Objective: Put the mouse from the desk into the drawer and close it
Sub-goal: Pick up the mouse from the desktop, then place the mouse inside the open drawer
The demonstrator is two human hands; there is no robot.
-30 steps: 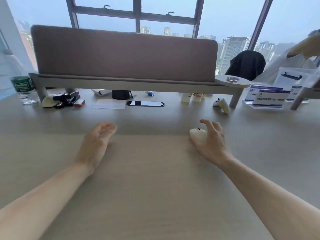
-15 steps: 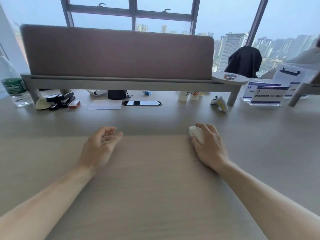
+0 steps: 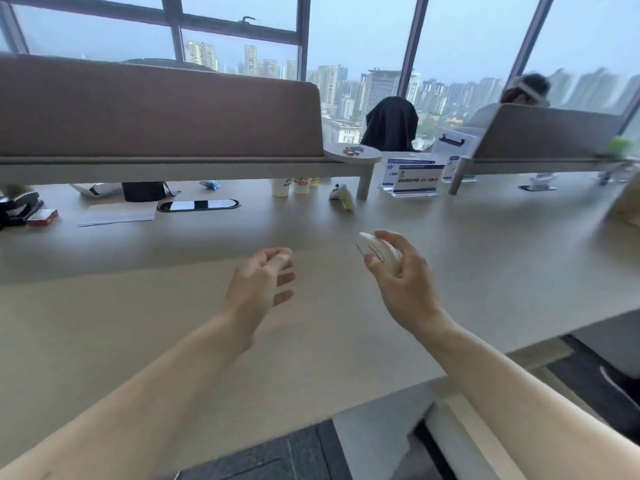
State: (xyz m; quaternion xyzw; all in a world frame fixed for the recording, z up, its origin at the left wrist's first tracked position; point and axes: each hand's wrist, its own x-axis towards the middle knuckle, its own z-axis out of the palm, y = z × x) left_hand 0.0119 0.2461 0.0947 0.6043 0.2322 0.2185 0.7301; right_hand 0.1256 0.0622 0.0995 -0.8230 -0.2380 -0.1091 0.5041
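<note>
The white mouse [image 3: 376, 251] is lifted off the light wooden desk [image 3: 173, 306], held in my right hand [image 3: 401, 282] with fingers wrapped around its sides. My left hand [image 3: 258, 285] hovers above the desk to the left, empty, fingers loosely curled and apart. Below the desk's front edge, at the bottom right, a pale cabinet [image 3: 384, 431] shows, with what looks like an open drawer front [image 3: 464, 441] beneath my right forearm; its inside is hidden.
A brown divider panel [image 3: 156, 109] on a shelf runs along the back of the desk. Cups [image 3: 280, 187], a game controller [image 3: 343, 195], sign holders [image 3: 414, 180], a stapler [image 3: 20, 206] and paper [image 3: 117, 214] lie beyond. Another person [image 3: 523, 91] sits behind the right divider.
My right hand has closed on the mouse and lifted it off the desk. My left hand rose too. The view has swung right and down, revealing the cabinet below the desk.
</note>
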